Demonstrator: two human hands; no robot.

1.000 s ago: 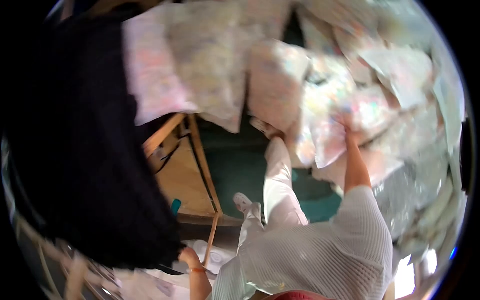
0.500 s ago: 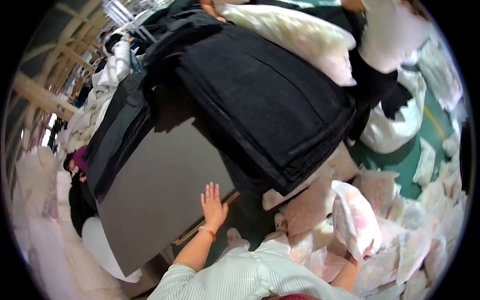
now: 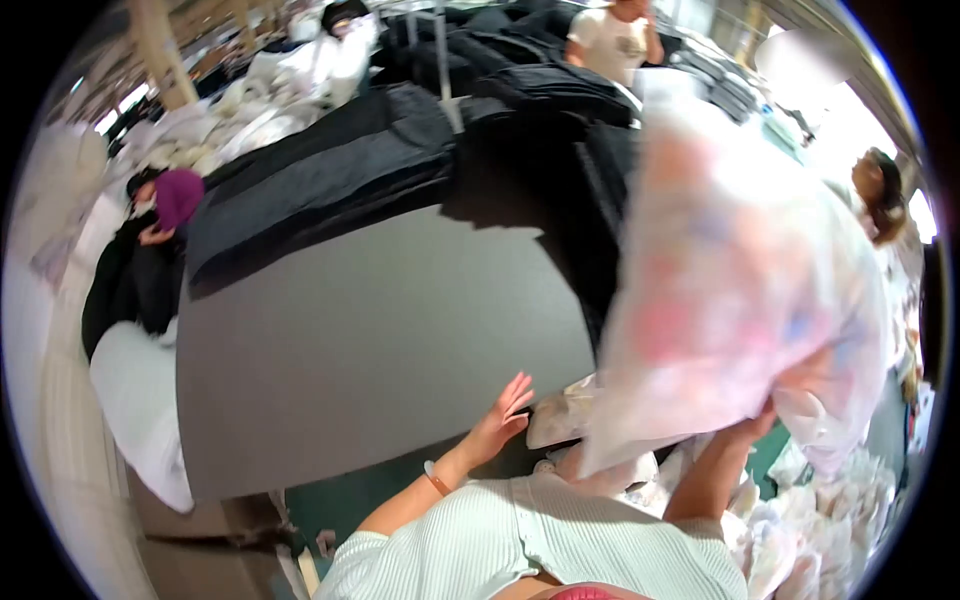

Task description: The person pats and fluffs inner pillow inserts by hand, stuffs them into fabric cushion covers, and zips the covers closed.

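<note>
A large translucent bag (image 3: pixel 730 290) with blurred pink, red and blue contents hangs raised at the right, in front of the table's right side. My right hand (image 3: pixel 757 425) grips its lower edge, fingers partly hidden by the plastic. My left hand (image 3: pixel 502 418) is held just over the front edge of the grey table (image 3: pixel 380 340), fingers spread, holding nothing. Dark folded fabric (image 3: pixel 330 190) lies along the table's far side, and a dark stack (image 3: pixel 610 180) stands behind the raised bag.
Several small filled bags (image 3: pixel 790 530) lie on the floor at lower right. A crouching person in purple (image 3: pixel 178 198) is at the left beside a white sack (image 3: pixel 140 400). Another person (image 3: pixel 612 40) stands beyond the table, and one more (image 3: pixel 875 195) is at the right.
The bag in my right hand has risen from beside the floor pile to table height. My left hand has stayed empty near the table edge. The view has tilted up.
</note>
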